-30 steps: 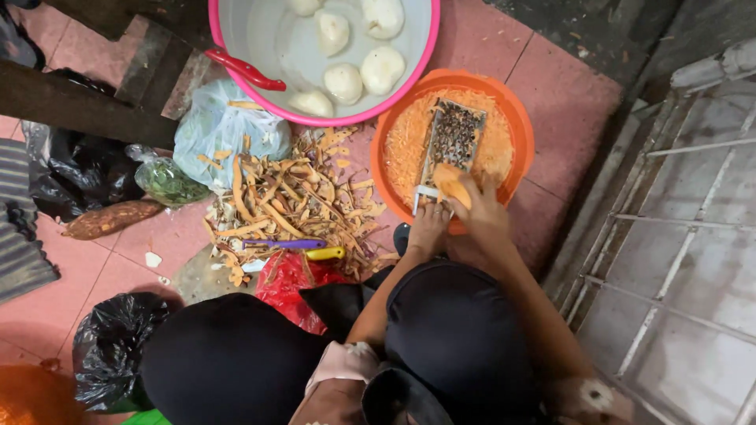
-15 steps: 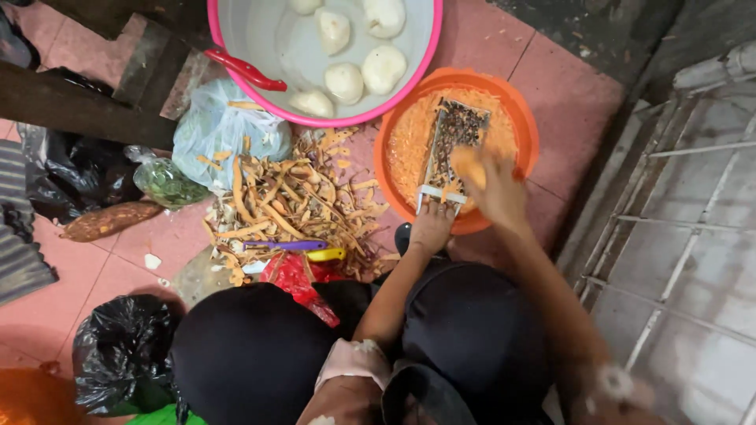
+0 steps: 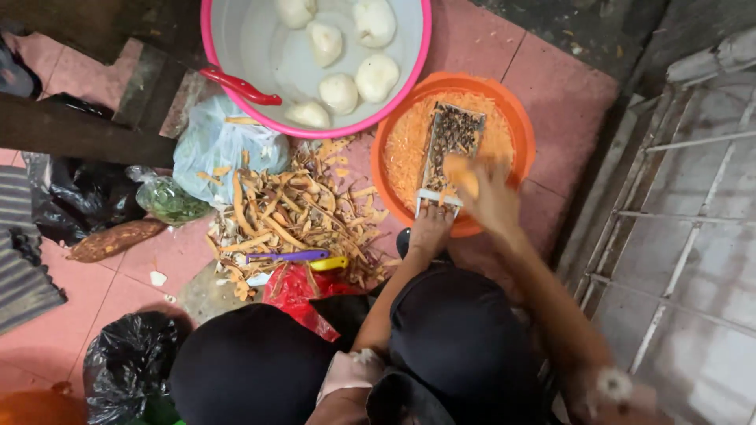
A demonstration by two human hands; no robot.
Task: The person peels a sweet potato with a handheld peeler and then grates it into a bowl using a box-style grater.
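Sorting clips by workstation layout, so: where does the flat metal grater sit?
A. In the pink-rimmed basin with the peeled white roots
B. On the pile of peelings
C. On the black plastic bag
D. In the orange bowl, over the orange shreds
D: the grater leans in the orange bowl over orange shreds, the left hand at its lower end.

A single head-worn camera looks almost straight down from above the seated person, over their knees to the tiled floor [image 3: 551,94]. It sits fairly high, taking in the orange basin [image 3: 516,130] near the top edge.
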